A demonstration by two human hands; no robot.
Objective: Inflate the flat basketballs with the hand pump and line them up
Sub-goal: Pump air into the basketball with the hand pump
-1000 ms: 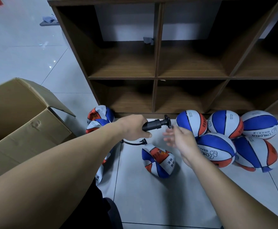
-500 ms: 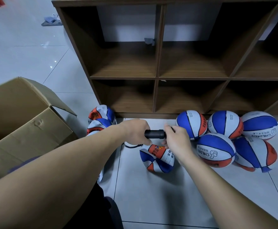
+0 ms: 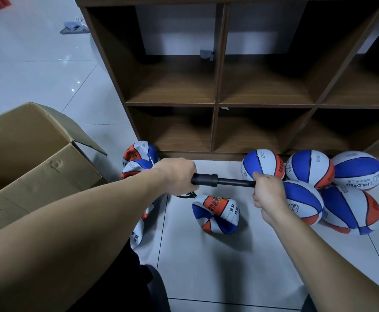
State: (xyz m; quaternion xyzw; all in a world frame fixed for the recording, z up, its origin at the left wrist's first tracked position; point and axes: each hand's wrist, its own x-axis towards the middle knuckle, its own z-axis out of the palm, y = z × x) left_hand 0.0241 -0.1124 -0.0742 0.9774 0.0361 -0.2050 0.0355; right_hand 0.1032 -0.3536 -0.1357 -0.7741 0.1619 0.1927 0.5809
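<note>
The hand pump (image 3: 215, 180) is lying level above the floor, its long axis running left to right. The left hand (image 3: 177, 176) is gripping the barrel, the right hand (image 3: 266, 190) is closing round the handle end. Compared with half a second ago, the rod is now drawn out and the hands are further apart. The handle is hidden inside the fist; the hose is mostly covered, above the flat basketball (image 3: 216, 213).
</note>
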